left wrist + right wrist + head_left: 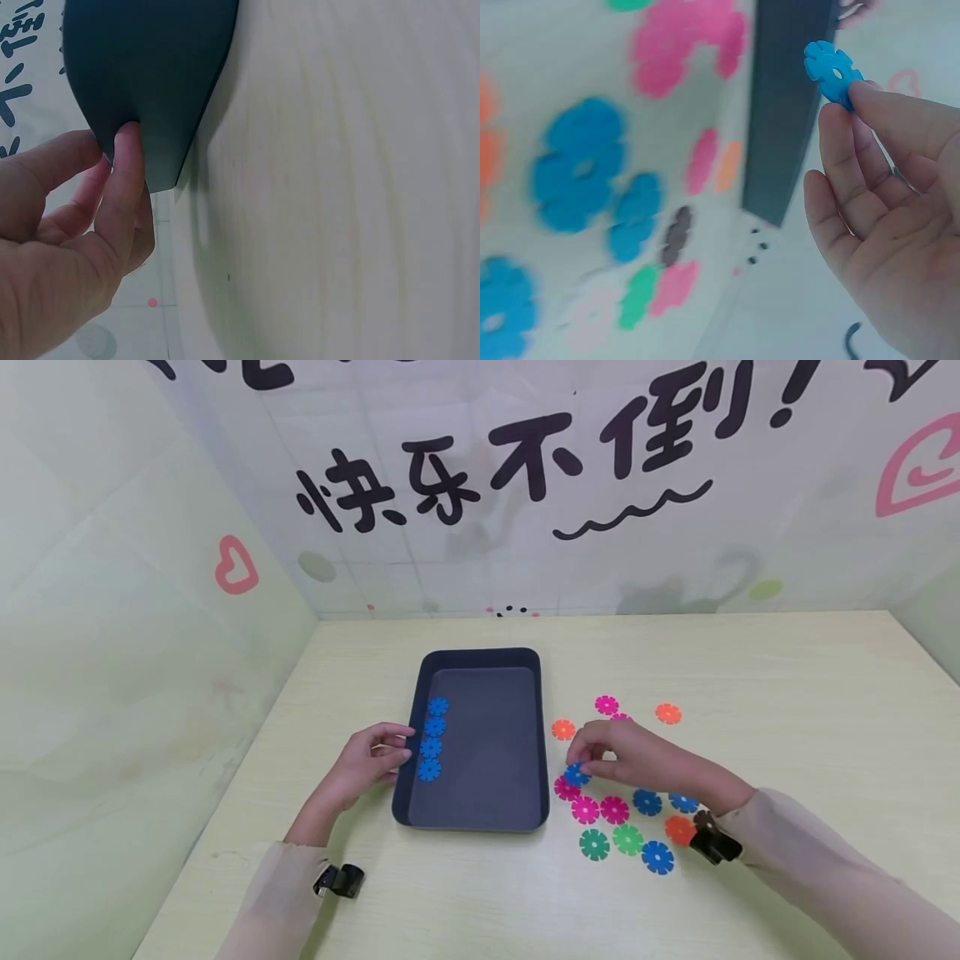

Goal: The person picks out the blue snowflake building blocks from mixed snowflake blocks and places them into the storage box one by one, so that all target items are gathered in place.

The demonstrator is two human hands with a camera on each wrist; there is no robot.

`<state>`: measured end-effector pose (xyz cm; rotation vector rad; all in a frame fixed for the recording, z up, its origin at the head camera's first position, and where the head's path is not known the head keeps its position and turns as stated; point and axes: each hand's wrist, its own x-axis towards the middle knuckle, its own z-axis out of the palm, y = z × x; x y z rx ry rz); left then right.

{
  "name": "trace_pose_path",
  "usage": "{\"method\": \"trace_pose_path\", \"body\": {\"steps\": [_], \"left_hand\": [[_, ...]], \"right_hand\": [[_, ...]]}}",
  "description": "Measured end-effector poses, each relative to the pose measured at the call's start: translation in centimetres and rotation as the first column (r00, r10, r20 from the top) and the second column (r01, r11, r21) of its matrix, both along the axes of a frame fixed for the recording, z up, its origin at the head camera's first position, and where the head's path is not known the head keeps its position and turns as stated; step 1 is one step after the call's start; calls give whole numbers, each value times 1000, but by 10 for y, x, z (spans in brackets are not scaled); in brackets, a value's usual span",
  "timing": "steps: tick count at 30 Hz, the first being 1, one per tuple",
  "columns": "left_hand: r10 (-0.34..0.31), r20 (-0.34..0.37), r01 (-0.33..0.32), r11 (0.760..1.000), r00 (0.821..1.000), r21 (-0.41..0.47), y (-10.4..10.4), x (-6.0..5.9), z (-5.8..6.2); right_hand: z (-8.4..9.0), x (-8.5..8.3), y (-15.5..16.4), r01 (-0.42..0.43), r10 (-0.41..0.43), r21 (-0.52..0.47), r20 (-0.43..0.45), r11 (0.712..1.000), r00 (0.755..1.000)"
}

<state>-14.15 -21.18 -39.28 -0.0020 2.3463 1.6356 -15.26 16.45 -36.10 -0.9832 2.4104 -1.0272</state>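
A dark rectangular tray (487,822) lies on the table, with several blue snowflake discs (431,747) in a column along its left inner side. My left hand (372,762) holds the tray's left wall; in the left wrist view its thumb (129,150) presses the outer face and a finger reaches the rim. Between thumb and fingers, my right hand (637,756) pinches a blue snowflake disc (832,71). That hand is just right of the tray, above pink discs (585,810) on the table.
Around the right hand lie loose discs: orange ones (668,713), green ones (595,844), more blue ones (657,857) and a dark brown one (677,235). A printed backdrop (480,560) stands behind the table (810,710). Another panel rises on the left.
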Motion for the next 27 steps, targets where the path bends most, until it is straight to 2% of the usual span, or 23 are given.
{"method": "trace_pose_path", "body": {"steps": [7, 13, 18, 27], "left_hand": [[3, -5, -3, 1000, 1000, -3, 0, 0, 0], [8, -3, -8, 1000, 1000, 0, 0, 0, 0], [8, 0, -8, 1000, 1000, 4, 1, 0, 0], [5, 0, -5, 1000, 1000, 9, 0, 0, 0]], "right_hand": [[21, -4, -28, -24, 17, -87, -84, 996, 996], [33, -18, -54, -44, 27, -136, -127, 990, 992], [37, -36, -77, -18, -1, -169, -113, 985, 994], [38, -70, -120, 79, -88, -305, -19, 949, 996]]}}
